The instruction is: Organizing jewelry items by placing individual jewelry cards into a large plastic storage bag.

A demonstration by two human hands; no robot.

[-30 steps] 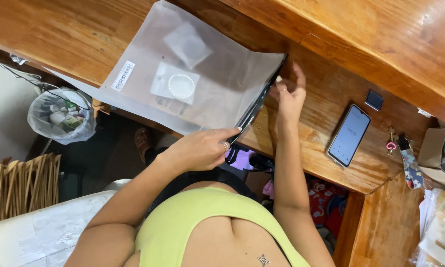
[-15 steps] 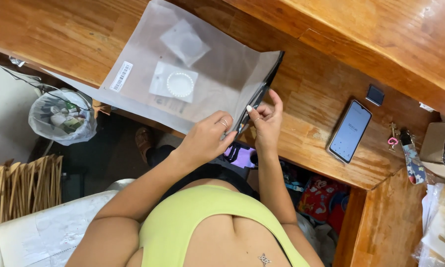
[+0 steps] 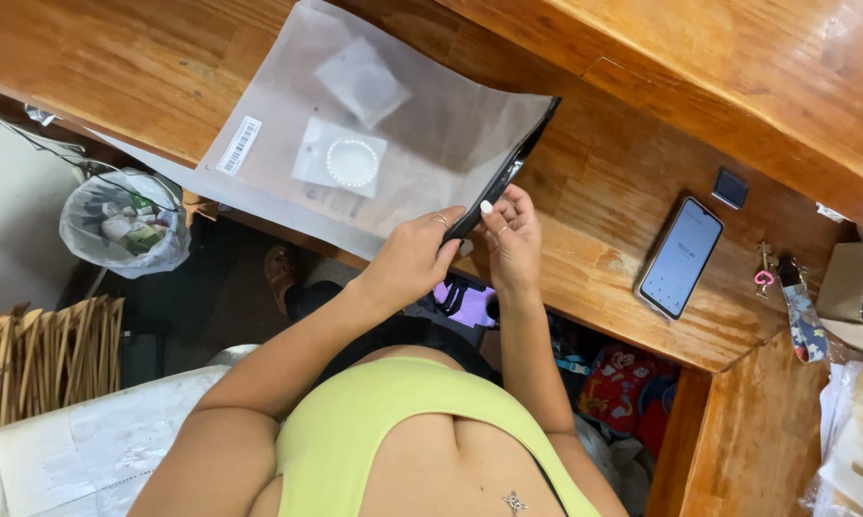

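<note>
A large grey translucent mailer bag (image 3: 431,144) lies flat on the wooden desk (image 3: 604,182), its dark open edge facing right. Two small clear packets show at it: one with a white beaded ring (image 3: 352,161), one further back (image 3: 363,81). Whether they lie on it or inside it is unclear. A white barcode label (image 3: 239,146) sits at its left side. My left hand (image 3: 414,257) pinches the bag's near right corner at the dark edge. My right hand (image 3: 514,236) holds the same edge just beside it, fingers curled over the strip.
A smartphone (image 3: 681,257) lies screen-up to the right, with a small dark square (image 3: 729,188) behind it and keys with a patterned strap (image 3: 797,304) near a cardboard box (image 3: 845,280). Below the desk stand a lined waste bin (image 3: 123,223) and a wicker basket (image 3: 44,359).
My right hand has slid along the bag's open edge from its far part to the near corner, next to my left hand. The bag has barely shifted.
</note>
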